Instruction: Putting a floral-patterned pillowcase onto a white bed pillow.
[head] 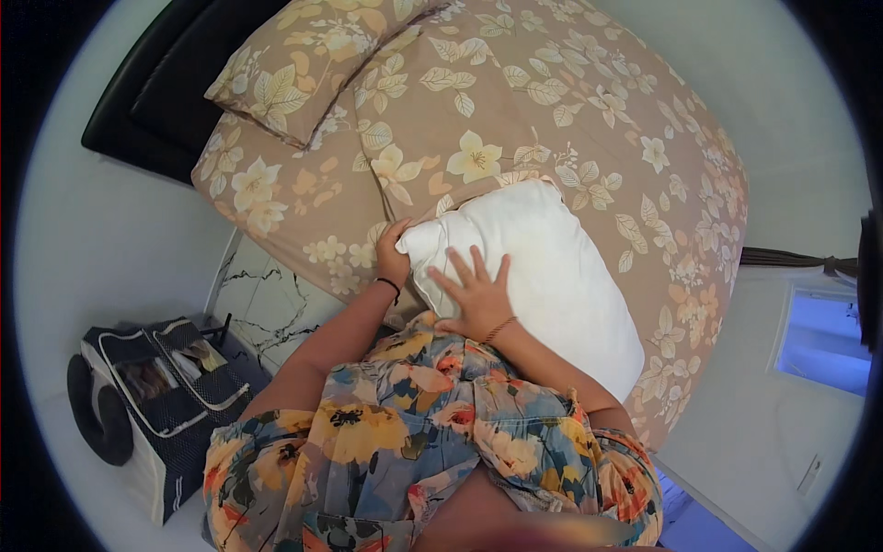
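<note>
A white pillow (552, 283) lies on a bed with a brown flowered sheet (593, 103), close to my body. Flowered fabric shows along the pillow's far edge. My left hand (393, 252) grips the pillow's left corner, its fingers partly hidden by the corner. Flat on the pillow's top rests my right hand (479, 297), fingers spread, holding nothing. A second pillow, in a matching flowered case (290, 76), lies at the upper left of the bed.
A black padded headboard (159, 90) borders the bed. At lower left stands a dark storage bag (165, 386) with clear windows, beside a black neck pillow (100, 414). Marble-patterned tile (255, 297) shows by the bed. A white door (759, 407) is at right.
</note>
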